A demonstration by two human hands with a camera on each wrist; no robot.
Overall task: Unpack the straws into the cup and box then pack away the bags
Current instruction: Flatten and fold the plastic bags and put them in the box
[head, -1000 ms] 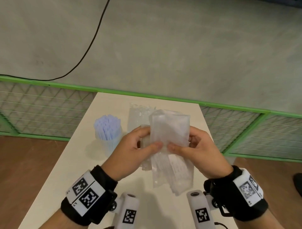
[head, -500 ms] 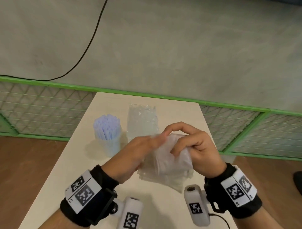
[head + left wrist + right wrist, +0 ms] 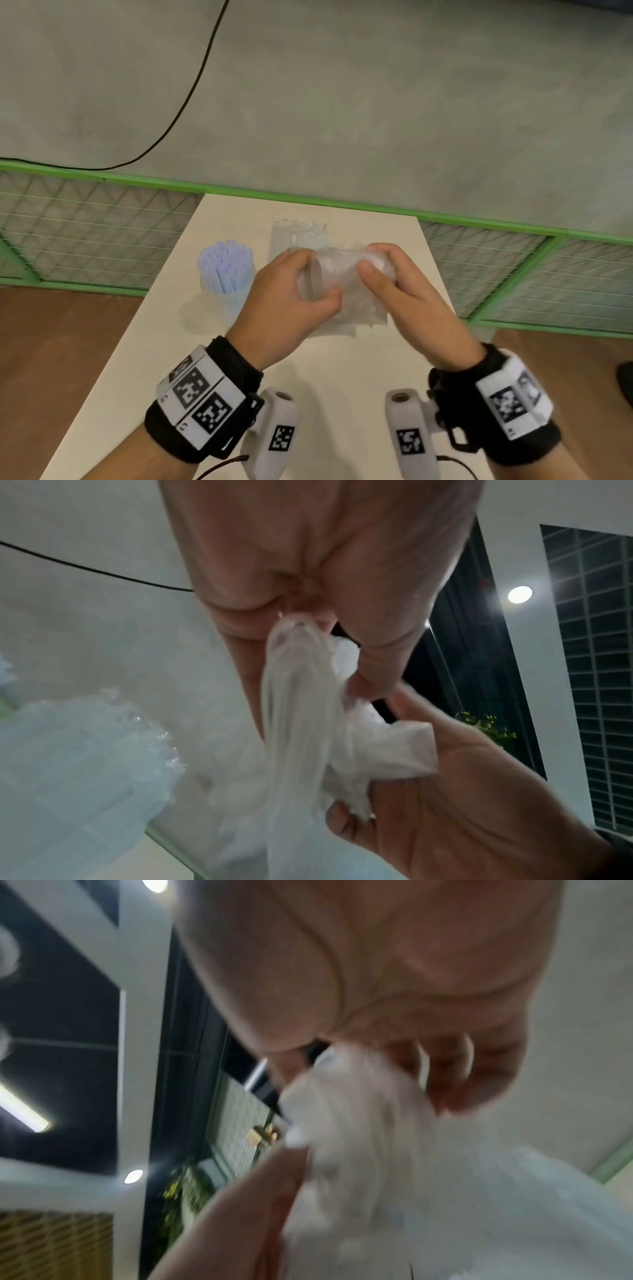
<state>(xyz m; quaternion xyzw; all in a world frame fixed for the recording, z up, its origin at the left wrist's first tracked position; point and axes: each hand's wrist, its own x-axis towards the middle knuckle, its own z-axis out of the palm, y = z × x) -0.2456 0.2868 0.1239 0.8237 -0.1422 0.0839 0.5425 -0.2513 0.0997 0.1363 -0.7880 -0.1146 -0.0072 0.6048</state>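
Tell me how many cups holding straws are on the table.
1: the cup of straws stands on the table's left side, beside the left hand. Nothing suggests another, though hands hide some tabletop.

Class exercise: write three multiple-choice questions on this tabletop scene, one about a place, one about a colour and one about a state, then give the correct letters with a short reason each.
1. Where does the cup of straws stand?
A. toward the table's left side
B. on the floor
C. at the table's near edge

2. What colour are the straws?
A. red
B. pale blue
C. black

3. How is the clear bag being handled?
A. lying flat, untouched
B. left hand and right hand both grip it
C. one hand only

Answers: 1 A, it stands left of both hands; 2 B, the bundle looks pale blue; 3 B, both hands' fingers curl round the rolled plastic.
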